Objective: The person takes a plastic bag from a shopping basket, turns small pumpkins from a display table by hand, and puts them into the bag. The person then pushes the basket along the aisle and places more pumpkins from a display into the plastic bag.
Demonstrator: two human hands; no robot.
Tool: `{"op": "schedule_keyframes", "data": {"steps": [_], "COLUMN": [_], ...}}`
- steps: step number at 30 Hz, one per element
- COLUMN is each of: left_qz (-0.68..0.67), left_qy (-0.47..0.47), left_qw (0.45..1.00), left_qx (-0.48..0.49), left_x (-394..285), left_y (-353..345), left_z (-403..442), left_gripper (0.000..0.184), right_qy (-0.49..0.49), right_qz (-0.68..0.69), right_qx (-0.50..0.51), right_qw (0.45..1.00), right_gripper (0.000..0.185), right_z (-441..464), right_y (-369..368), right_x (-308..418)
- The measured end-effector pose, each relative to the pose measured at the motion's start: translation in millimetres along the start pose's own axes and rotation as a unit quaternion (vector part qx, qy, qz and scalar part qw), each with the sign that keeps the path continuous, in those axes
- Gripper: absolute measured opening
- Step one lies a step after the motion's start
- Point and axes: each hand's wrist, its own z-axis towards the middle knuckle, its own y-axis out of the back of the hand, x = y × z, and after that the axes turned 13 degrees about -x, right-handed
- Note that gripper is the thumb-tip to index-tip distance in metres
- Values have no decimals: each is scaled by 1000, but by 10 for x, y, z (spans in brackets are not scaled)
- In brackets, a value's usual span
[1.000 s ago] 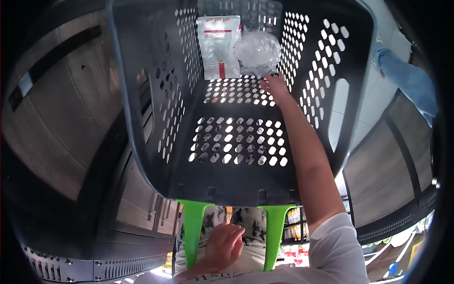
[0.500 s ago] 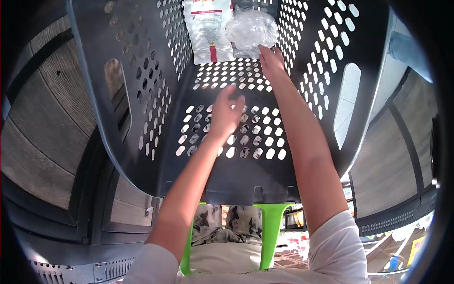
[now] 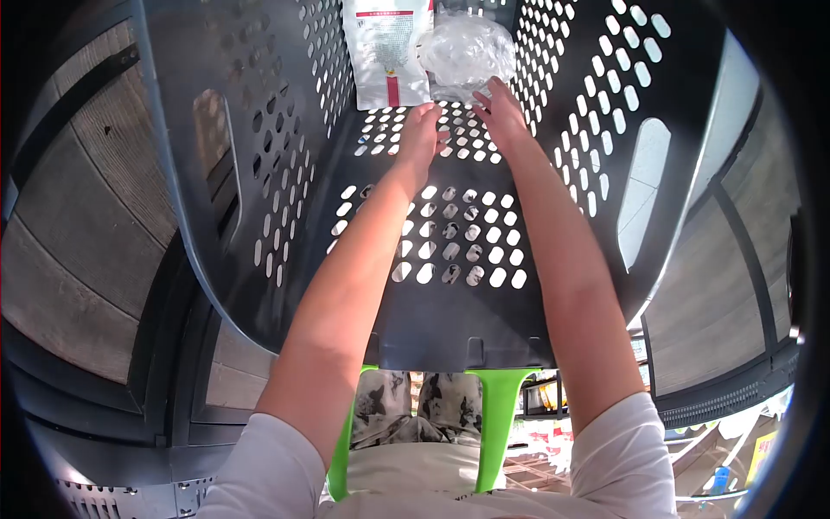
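Observation:
Inside a dark grey perforated plastic basket (image 3: 432,333), a white printed packet (image 3: 389,56) with a red stripe lies at the far end. Beside it on the right is a crumpled clear plastic bag (image 3: 467,54); what it contains, if anything, I cannot make out. My left hand (image 3: 420,138) is open just in front of the packet's lower right corner, thumb apart from the fingers. Close to the bag's lower right edge, my right hand (image 3: 504,117) is open with its fingers spread. Whether either hand's fingertips touch the packaging I cannot tell.
Green plastic legs (image 3: 497,424) show under the basket's near edge. Dark-framed wood-look panels (image 3: 86,225) stand on the left, with a similar panel (image 3: 709,294) on the right. Shelves with goods (image 3: 545,398) appear at lower right. The basket's side walls rise around both arms.
My left hand has moved forward to the packet's near edge. My right hand has shifted slightly right, its fingers more spread. The packet and bag sit slightly higher in view.

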Motion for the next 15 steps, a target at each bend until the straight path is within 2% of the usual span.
{"op": "schedule_keyframes", "data": {"steps": [2,4,8,10,14,15], "left_qz": [-50,-111,-245,-300,-299,-393], "left_qy": [34,50,127,139,43,142], "left_qw": [998,992,961,939,938,880], "left_qx": [-22,-31,-12,92,168,223], "left_x": [-6,30,-112,-272,-590,-622], "left_y": [0,9,35,174,399,502], "left_z": [-84,-147,-415,-607,-1064,-1047], "left_gripper": [55,58,73,75,67,57], "right_qy": [22,60,104,95,95,100], "right_qz": [46,100,47,-6,69,87], "right_qx": [-48,-19,44,86,177,200], "right_qw": [998,993,992,992,977,971], "right_gripper": [49,47,45,43,40,41], "right_z": [-168,-490,-1420,-1942,-2458,-2588], "right_y": [-42,-115,-217,-180,155,277], "right_x": [-18,-45,147,316,306,347]}}
